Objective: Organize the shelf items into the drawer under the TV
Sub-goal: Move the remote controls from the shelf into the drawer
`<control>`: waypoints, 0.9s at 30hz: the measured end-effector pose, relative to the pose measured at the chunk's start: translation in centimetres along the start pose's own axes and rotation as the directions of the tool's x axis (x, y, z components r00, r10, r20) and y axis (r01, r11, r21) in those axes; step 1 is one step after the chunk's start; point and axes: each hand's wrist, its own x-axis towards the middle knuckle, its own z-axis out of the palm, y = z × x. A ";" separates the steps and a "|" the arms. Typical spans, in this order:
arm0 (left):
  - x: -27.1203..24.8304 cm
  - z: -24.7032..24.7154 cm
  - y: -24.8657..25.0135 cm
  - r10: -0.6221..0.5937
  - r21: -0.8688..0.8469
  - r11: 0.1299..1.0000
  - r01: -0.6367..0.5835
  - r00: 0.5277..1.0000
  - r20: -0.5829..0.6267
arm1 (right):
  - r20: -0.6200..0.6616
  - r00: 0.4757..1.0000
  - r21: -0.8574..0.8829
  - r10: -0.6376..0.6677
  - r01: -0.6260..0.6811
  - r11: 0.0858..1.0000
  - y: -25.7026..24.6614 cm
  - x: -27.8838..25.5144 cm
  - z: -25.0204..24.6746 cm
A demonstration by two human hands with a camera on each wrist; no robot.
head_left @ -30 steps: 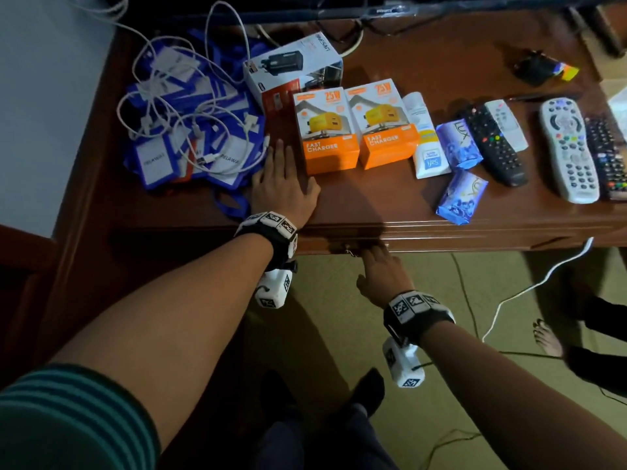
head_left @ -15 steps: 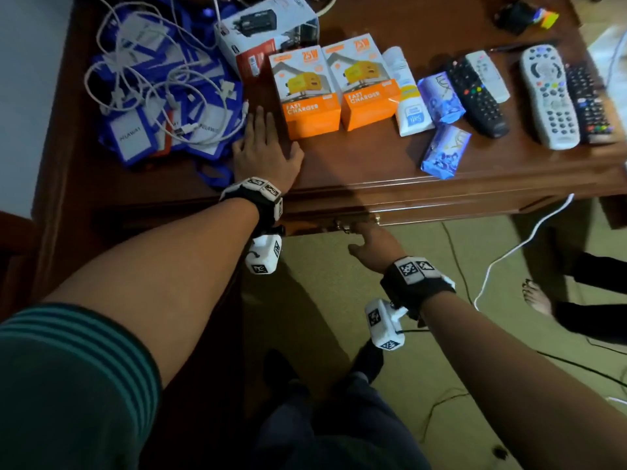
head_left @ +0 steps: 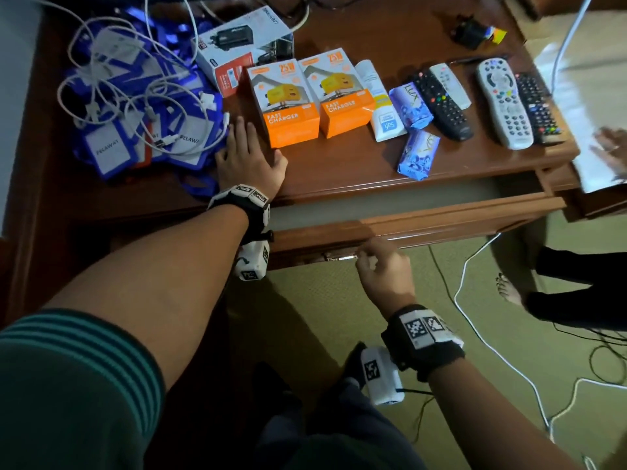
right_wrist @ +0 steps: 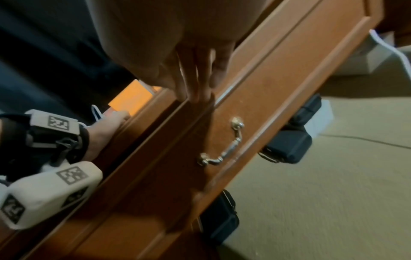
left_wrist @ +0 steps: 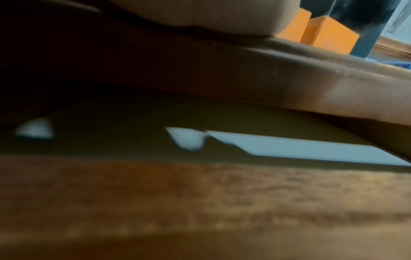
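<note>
The drawer front (head_left: 424, 218) stands pulled a little way out from under the wooden top (head_left: 339, 171), with a pale strip of the inside showing. My right hand (head_left: 380, 269) is at the drawer front. Its fingertips (right_wrist: 195, 88) touch the upper moulding, and the metal handle (right_wrist: 222, 149) hangs free below them. My left hand (head_left: 249, 161) lies flat on the top beside two orange charger boxes (head_left: 288, 106). Also on top are a white and red charger box (head_left: 244, 49), a tube (head_left: 380, 103), two purple soap packs (head_left: 419, 154), several remotes (head_left: 504, 103) and blue lanyards tangled with white cables (head_left: 135, 106).
A black adapter (head_left: 471, 33) sits at the back right. Another person's hand (head_left: 610, 147) is over a pale sheet at the right edge, and their foot (head_left: 509, 290) is on the green carpet. A white cable (head_left: 475, 266) trails across the floor below the drawer.
The drawer was shut with my right hand at its handle; it has now slid out a little. My left hand has stayed flat on the top.
</note>
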 end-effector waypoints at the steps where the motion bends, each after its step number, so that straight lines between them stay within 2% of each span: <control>1: 0.0 0.0 0.0 -0.005 -0.001 1.000 0.005 1.000 0.005 | -0.078 0.993 -0.031 -0.093 0.091 0.995 -0.4 0.5 -0.1; 3: 0.1 0.0 0.1 -0.009 -0.005 1.000 0.009 1.000 0.012 | -0.102 0.986 -0.116 -0.131 0.119 0.986 -0.9 2.2 -0.2; 6: 0.1 -0.1 0.0 -0.003 -0.002 1.000 0.003 1.000 0.019 | 0.051 0.996 -0.259 0.077 -0.061 0.964 -0.7 4.5 0.1; 7: -0.1 -0.1 0.0 -0.004 0.000 1.000 0.004 1.000 0.029 | 0.097 0.987 -0.307 0.124 -0.089 0.948 -0.5 4.6 0.4; 9: -0.2 -0.4 0.1 -0.009 0.003 1.000 0.009 0.999 0.047 | 0.138 0.981 -0.349 0.136 -0.080 0.934 0.0 4.4 0.7; 13: -0.3 -2.0 0.4 0.021 0.003 1.000 -0.022 0.988 0.153 | 0.177 0.976 -0.310 0.127 -0.067 0.948 -0.4 3.9 -0.6; 18: -3.6 -2.4 -0.3 0.019 0.025 0.999 -0.028 0.951 0.309 | 0.344 0.921 -0.369 0.183 -0.047 0.928 -1.2 3.5 -2.1; 27: -5.7 -4.3 -1.3 0.034 0.041 0.997 -0.061 0.873 0.486 | 0.357 0.902 -0.314 0.243 -0.129 0.941 -1.2 -1.4 -4.6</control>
